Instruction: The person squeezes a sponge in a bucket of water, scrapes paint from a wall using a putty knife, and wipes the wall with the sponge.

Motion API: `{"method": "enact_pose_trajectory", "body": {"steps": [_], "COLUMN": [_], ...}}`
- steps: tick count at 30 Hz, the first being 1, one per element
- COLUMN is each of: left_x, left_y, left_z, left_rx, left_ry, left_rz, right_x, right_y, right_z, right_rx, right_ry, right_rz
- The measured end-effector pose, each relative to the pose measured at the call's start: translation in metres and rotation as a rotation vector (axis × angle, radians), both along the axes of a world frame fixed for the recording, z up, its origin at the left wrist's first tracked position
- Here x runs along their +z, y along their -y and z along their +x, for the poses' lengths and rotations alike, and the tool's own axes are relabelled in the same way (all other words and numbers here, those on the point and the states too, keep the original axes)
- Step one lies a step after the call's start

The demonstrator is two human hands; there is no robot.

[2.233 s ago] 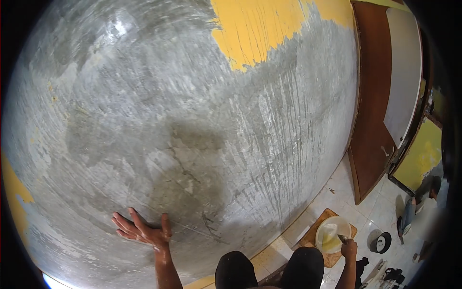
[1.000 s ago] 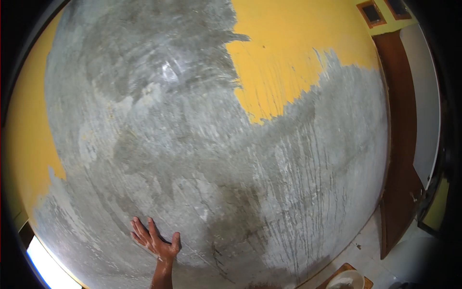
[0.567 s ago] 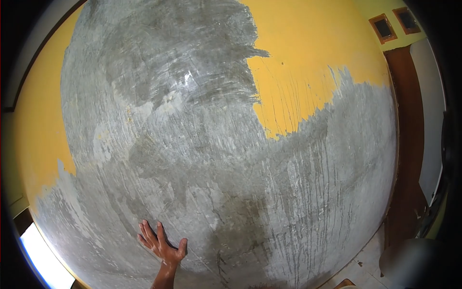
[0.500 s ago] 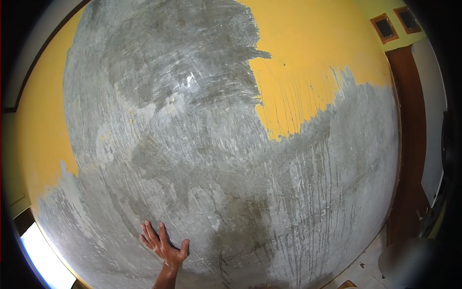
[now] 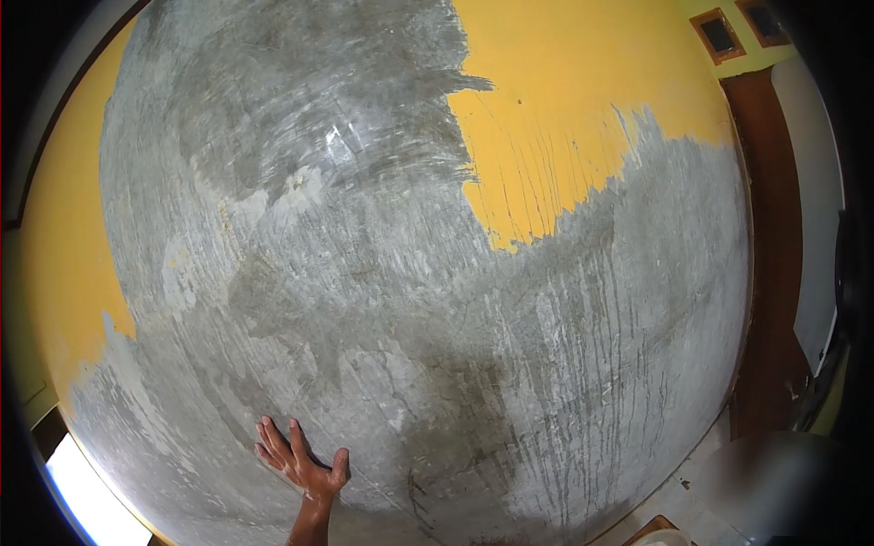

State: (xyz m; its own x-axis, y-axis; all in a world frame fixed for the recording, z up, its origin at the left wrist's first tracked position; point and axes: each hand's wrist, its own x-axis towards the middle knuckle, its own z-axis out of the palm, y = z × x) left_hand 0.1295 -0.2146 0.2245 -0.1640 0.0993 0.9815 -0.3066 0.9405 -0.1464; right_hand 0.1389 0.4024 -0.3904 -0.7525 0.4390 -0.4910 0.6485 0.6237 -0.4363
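My left hand (image 5: 306, 466) rests on the lower part of a wall (image 5: 382, 318), its back toward me. The fingers are spread and the thumb sticks out to the right; nothing is held. Pale smears mark the wrist. Around the hand the wall is bare grey, with darker damp-looking patches and drip streaks to the right. Yellow paint (image 5: 583, 55) covers the upper right, ending in a ragged edge, and another yellow area (image 5: 68, 255) lies at the left. My right hand is out of view.
A brown door frame (image 5: 765, 255) with a pale door (image 5: 806, 200) stands at the right. Two small framed openings sit above it. Low on the right are a pale tiled floor (image 5: 696, 510), a brown-edged object (image 5: 657, 526) and a blurred grey shape (image 5: 774, 478). Bright light (image 5: 91, 496) enters lower left.
The view has shifted a little, so the wall appears slightly farther left and higher. My left hand stays spread on the wall. More of the brown-edged object shows at the bottom.
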Motion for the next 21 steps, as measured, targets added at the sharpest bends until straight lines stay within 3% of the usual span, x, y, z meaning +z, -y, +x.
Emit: {"method": "enact_pose_trajectory", "body": {"steps": [17,20,21], "left_x": [0.003,0.005,0.004], "left_y": [0.000,-0.004,-0.001], "left_z": [-0.002,-0.006,-0.006], "left_rx": [-0.025,-0.050,-0.091], "left_ry": [0.018,-0.014,0.090], "left_rz": [-0.072,-0.086,-0.096], "right_x": [-0.005,-0.045,-0.021], "right_y": [-0.001,-0.015,-0.010], "right_z": [0.060,0.076,0.073], "right_rx": [0.374,0.398,0.378], "right_ry": [0.052,0.163,0.268], "right_rz": [0.320,0.168,0.116]}}
